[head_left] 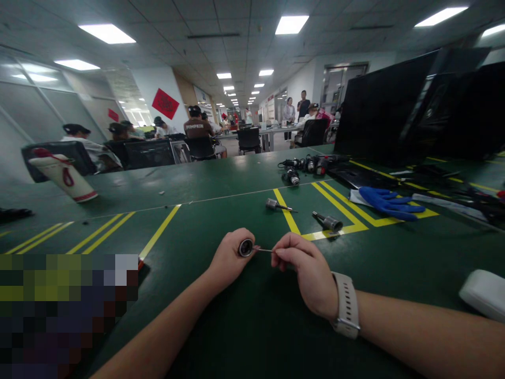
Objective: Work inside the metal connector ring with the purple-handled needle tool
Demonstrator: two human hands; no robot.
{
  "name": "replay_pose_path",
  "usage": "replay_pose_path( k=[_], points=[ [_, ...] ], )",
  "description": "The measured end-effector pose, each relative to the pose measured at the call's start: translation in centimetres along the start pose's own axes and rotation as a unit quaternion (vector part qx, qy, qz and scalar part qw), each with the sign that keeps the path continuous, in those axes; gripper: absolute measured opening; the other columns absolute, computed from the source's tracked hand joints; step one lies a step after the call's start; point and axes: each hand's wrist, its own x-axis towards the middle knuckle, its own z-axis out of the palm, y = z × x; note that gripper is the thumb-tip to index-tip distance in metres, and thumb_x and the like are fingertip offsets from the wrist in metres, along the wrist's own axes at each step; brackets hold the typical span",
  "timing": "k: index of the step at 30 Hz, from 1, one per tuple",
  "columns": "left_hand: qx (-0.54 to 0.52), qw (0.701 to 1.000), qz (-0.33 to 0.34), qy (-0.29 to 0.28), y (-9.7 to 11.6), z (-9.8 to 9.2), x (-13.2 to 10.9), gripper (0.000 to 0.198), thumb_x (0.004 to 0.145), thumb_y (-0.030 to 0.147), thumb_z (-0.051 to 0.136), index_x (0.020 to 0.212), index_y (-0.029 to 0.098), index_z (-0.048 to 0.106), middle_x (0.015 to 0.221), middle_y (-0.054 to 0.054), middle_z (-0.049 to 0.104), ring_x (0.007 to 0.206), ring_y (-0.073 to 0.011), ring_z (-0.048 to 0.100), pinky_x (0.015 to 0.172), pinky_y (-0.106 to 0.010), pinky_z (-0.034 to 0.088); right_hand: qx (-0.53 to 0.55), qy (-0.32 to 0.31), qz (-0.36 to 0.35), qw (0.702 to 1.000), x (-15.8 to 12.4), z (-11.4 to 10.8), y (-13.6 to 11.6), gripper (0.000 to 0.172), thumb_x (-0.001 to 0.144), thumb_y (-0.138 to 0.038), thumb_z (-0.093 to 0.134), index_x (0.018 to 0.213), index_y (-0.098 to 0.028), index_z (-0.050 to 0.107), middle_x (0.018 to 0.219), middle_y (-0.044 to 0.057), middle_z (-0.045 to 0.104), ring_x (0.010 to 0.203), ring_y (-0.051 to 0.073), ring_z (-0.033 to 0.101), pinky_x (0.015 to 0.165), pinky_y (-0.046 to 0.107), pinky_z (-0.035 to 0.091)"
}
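Note:
My left hand (229, 258) is closed around a metal cup-shaped hole saw (246, 248), its round open mouth facing me. To its right, my right hand (310, 271) pinches the end of a thin metal rod (265, 250) that reaches toward the side of the cup. Whether the rod sits inside the hole saw or only touches it, I cannot tell. Beyond my hands lie two similar metal hole saws on the green table: one with a thin bit (274, 204) and another with its shank pointing away (331, 223).
Drill-like tools (292, 177) lie at the back, near a blue-and-grey glove (389, 203). Large black monitors (386, 105) stand at right. A white bottle (65, 176) stands at left; a white object (485, 295) lies at the right edge. Several people sit beyond the table.

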Motion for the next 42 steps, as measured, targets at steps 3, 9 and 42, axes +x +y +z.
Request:
replay_pose_path(
  k=[3,9,42],
  points=[
    [0.045,0.999,0.012,-0.007,0.22,-0.02,-0.02,0.012,0.076,0.021,0.056,0.065,0.018,0.051,0.065,0.002,0.052,0.064,-0.0151,0.05,0.064,-0.028,0.036,-0.028,-0.012,-0.001,1.0,0.03,-0.09,-0.03,0.011,0.073,-0.014,0.051,0.066,-0.019,0.059,0.061,-0.001,0.059,0.061,0.014,0.05,0.059,0.029,0.037],
    [-0.009,0.999,0.031,-0.013,-0.08,-0.06,-0.16,0.014,0.077,0.023,0.055,0.066,0.018,0.049,0.067,0.002,0.052,0.064,-0.0144,0.049,0.06,-0.026,0.037,0.023,-0.009,0.026,0.999,-0.01,-0.08,-0.08,0.01,0.072,-0.014,0.051,0.066,-0.018,0.058,0.061,-0.001,0.059,0.061,0.015,0.051,0.059,0.029,0.037],
    [-0.086,0.996,-0.003,0.012,-0.07,-0.06,-0.07,0.016,0.074,0.022,0.059,0.063,0.017,0.048,0.062,0.004,0.047,0.058,-0.0116,0.045,0.055,-0.023,0.036,0.028,-0.018,0.004,0.999,-0.18,-0.01,-0.19,0.011,0.074,-0.014,0.051,0.068,-0.019,0.06,0.064,-0.001,0.059,0.064,0.015,0.052,0.062,0.03,0.039]
  ],
)
